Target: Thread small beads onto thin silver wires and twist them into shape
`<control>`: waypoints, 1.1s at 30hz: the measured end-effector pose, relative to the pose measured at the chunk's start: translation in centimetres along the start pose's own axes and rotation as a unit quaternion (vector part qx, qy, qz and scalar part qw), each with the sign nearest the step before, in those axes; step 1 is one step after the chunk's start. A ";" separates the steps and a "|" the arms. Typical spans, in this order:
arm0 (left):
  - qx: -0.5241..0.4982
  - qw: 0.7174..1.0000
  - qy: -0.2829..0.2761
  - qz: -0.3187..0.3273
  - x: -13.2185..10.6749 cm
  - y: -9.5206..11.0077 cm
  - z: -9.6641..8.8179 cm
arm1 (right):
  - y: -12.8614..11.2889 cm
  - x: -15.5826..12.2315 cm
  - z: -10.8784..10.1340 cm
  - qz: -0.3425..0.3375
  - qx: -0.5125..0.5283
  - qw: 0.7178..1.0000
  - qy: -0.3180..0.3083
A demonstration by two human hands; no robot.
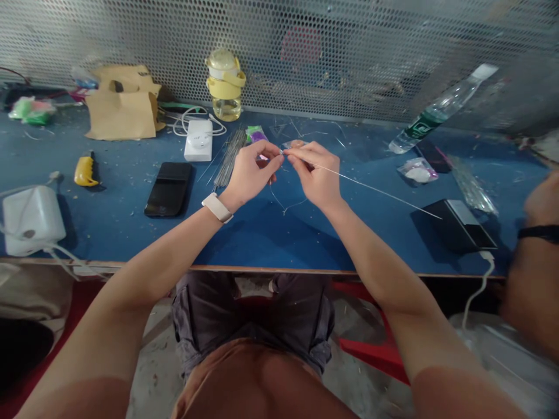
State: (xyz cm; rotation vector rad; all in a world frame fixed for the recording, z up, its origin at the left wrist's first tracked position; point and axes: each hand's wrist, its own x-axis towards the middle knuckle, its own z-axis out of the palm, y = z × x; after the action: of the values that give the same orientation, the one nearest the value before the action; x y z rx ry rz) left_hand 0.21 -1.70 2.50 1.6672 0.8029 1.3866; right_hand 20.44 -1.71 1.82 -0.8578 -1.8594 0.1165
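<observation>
Over the blue table, my two hands meet with their fingertips nearly touching. My left hand pinches a tiny shiny bit at the end of a thin wire; its exact shape is too small to tell. Closed in a pinch too, my right hand grips the thin pale wire, whose long free end sticks out to the lower right. Below the hands, a finer bent wire hangs or lies in a loose V. A bundle of grey wire stems lies beside my left hand, with a purple and green packet behind it.
Left: black phone, yellow-handled cutter, white adapter, white power unit, paper bag. A yellow-lidded bottle stands behind. Right: tilted water bottle, black box, plastic packet, another person's arm.
</observation>
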 end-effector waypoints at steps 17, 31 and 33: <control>-0.035 0.998 0.015 -0.047 -0.5 1.0 0.5 | -1.6 -0.4 0.4 0.002 0.029 0.998 0.052; -0.128 0.974 -0.004 -0.186 -0.6 2.1 1.2 | -0.6 -0.2 0.2 -0.083 -0.021 0.995 0.042; -0.136 0.974 -0.004 -0.182 -0.6 2.0 1.2 | -0.5 -0.2 0.2 -0.089 -0.029 0.995 0.042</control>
State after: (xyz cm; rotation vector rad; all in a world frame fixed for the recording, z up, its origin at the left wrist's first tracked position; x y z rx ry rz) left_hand 1.19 -3.35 3.88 1.2419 0.8243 1.1720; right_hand 20.05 -2.14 1.76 -0.7213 -1.8578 -0.0849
